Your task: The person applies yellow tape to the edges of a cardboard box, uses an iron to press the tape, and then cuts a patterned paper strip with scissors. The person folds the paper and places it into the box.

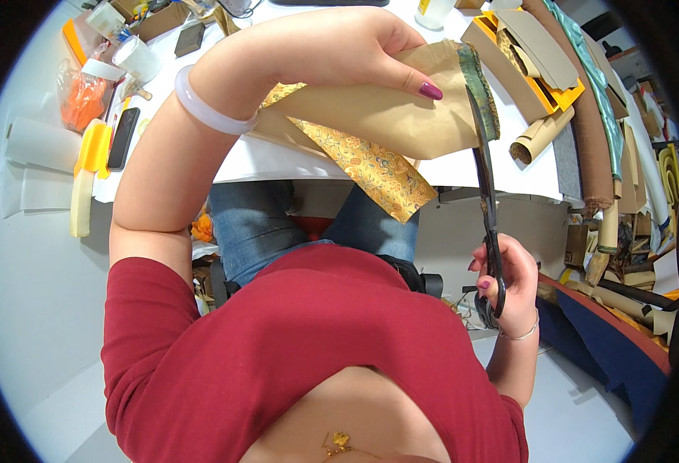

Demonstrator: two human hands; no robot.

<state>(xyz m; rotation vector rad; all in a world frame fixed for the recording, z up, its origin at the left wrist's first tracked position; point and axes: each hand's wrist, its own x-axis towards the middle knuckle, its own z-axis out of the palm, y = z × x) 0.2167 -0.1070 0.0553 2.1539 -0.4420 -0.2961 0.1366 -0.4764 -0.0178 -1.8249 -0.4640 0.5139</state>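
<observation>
My left hand (368,55) holds a sheet of brown backing paper (374,116) above the table, thumb on top and fingers hidden beneath. Along the sheet's right end runs a frayed dark green fabric strip (481,92). My right hand (510,278) grips the handles of long dark scissors (487,191), whose blades point away from me and lie along the border between paper and green strip. How wide the blades are parted cannot be told. Under the paper, a yellow patterned brocade piece (374,171) hangs over the table's near edge.
At the right stand a yellow-edged box (513,75), a rolled brown sheet (542,136) and a long brown fabric roll (597,127). A black phone (123,138), a white cup (136,58) and a bag with orange contents (81,101) are at the left. A dark block (190,39) lies farther back.
</observation>
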